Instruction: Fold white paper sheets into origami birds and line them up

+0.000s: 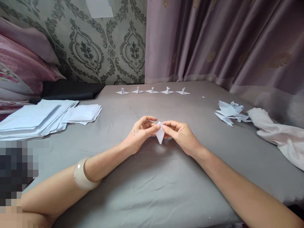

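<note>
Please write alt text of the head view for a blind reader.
The left hand and right hand hold a folded paper over a grey cloth. Behind stand five paper figures in a row; paper stacks lie left, more folded papers right.

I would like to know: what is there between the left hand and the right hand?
In the head view, a small folded white paper is between the left hand and the right hand, pinched by both, its narrow tip pointing down in the picture.

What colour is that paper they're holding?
White; the held paper shows best in the head view.
</note>
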A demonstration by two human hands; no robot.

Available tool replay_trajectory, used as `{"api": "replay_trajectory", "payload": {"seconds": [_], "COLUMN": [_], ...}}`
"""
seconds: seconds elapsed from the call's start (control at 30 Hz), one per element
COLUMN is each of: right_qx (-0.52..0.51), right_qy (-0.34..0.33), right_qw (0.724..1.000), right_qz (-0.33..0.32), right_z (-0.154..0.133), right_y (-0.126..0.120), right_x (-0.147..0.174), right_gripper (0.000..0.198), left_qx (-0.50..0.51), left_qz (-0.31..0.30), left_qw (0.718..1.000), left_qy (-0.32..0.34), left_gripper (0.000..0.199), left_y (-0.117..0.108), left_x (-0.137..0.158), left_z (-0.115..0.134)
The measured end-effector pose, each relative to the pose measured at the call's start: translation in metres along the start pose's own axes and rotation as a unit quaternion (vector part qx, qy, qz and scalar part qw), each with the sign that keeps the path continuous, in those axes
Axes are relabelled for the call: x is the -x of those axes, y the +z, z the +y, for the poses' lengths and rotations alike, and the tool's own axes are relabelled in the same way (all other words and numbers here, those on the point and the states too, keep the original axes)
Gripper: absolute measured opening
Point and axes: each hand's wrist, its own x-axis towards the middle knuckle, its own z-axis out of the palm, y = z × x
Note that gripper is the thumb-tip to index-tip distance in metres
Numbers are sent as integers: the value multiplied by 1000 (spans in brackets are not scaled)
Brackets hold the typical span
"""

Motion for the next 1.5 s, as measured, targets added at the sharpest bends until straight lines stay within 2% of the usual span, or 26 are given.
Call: {"api": "replay_trajectory", "payload": {"seconds": [0.17,0.27,0.37,0.53,0.6,0.7,0.8,0.93,1.0,1.27,1.5], "right_qx": [13,-1,9,38,50,85,122,147,166,206,229], "right_qy": [-18,0,-17,-46,-56,-61,-74,-147,-181,-230,-258], "right_qw": [999,998,999,997,996,994,988,968,957,941,929], "right_qz": [47,68,49,44,45,39,53,137,154,141,136], "right_z": [2,1,-2,-3,-3,-2,1,4,4,5,3], "right_y": [-2,-1,2,1,-1,-2,-1,1,2,3,5], "right_x": [-1,-1,0,2,2,1,1,1,2,4,7], "right_gripper": [29,37,44,25,22,20,20,25,21,6,4], "left_qx": [-19,14,60,56,34,1,-44,-58,-53,-58,-53], "left_qz": [-80,-59,-27,-64,-62,-42,-47,-31,-27,-23,-21], "left_qw": [996,998,997,996,997,998,993,993,994,992,987], "left_qy": [-39,-35,-29,-39,-22,49,97,96,96,111,153], "left_gripper": [29,26,24,21,23,28,21,17,16,15,11], "left_y": [-3,-5,-8,-7,-5,-3,-2,-3,-3,-2,-3], "left_x": [-1,-3,-5,-4,-3,-2,-2,-2,-1,2,2], "left_z": [-1,-3,-4,-4,-4,-4,-4,-4,-4,-2,-2]}}
